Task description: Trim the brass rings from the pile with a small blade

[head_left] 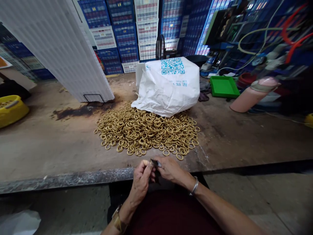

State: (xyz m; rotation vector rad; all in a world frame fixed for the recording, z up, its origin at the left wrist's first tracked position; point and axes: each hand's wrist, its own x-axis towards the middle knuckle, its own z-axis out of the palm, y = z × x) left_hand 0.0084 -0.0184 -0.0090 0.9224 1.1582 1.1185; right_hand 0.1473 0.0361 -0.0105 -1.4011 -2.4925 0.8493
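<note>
One ring (150, 162), mostly hidden by fingers, at the near edge of the table (61, 143), in front of the pile. Pinched between thumb and fingers of the left hand (141, 178), with the other fingers curled in. Right beside it, a tool (156, 163), dark with a grey part, too small to make out further. Gripped in the right hand (169, 168), closed around it, back of the hand uppermost. Cannot tell from this view exactly how tool and ring meet. On the left wrist, a watch (119, 220) with a gold-coloured band; on the right, a silver bangle (195, 186).

Just beyond the hands, a broad pile (146, 130) of gold-coloured rings, several layers deep in the middle, thinning to loose ones along the near side. Behind it and partly over it, a white sack (168, 93) on its side, printed in turquoise with a code and lettering. To the left, a tall ribbed stack (70, 49) of white sheets, tilted, with a black wire stand (93, 99) at its foot and a dark stain (73, 112) nearby. At the far left, a yellow bowl (12, 116), partly out of view. To the right of the sack, a green tray (224, 87), then a pink bottle (251, 97). Behind the table, a black fan (160, 47) and stacked crates (124, 32), blue and white. At upper right, red hoses (290, 36), blurred. On the floor at lower left, something white (21, 223), cut off by the edge.
</note>
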